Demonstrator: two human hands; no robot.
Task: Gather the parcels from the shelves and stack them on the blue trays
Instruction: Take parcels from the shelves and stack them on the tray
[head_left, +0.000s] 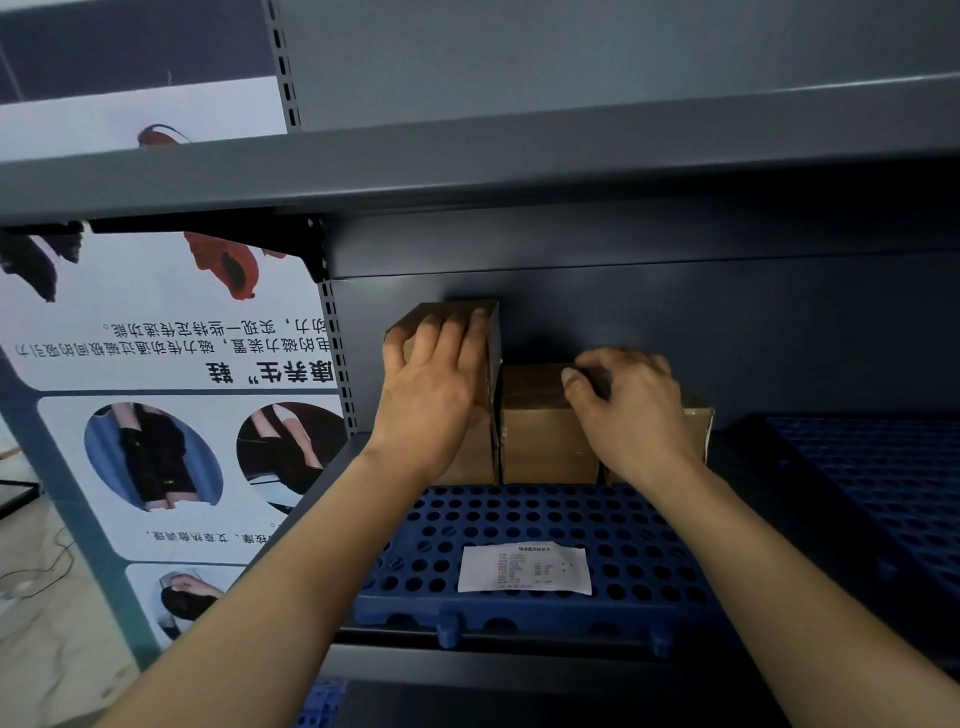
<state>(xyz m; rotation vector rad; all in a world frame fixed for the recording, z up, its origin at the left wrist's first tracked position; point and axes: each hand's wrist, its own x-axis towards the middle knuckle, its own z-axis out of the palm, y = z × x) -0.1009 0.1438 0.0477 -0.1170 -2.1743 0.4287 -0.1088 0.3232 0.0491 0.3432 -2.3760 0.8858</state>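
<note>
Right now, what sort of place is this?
Probably a stockroom or shop storage bay. Grey slotted metal shelving holds brown cardboard parcels on a perforated blue plastic tray with a white printed slip. A printed poster showing shoes stands left of the rack.

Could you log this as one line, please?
left hand grips tall box; right hand grips low box; both at back of blue tray
</note>
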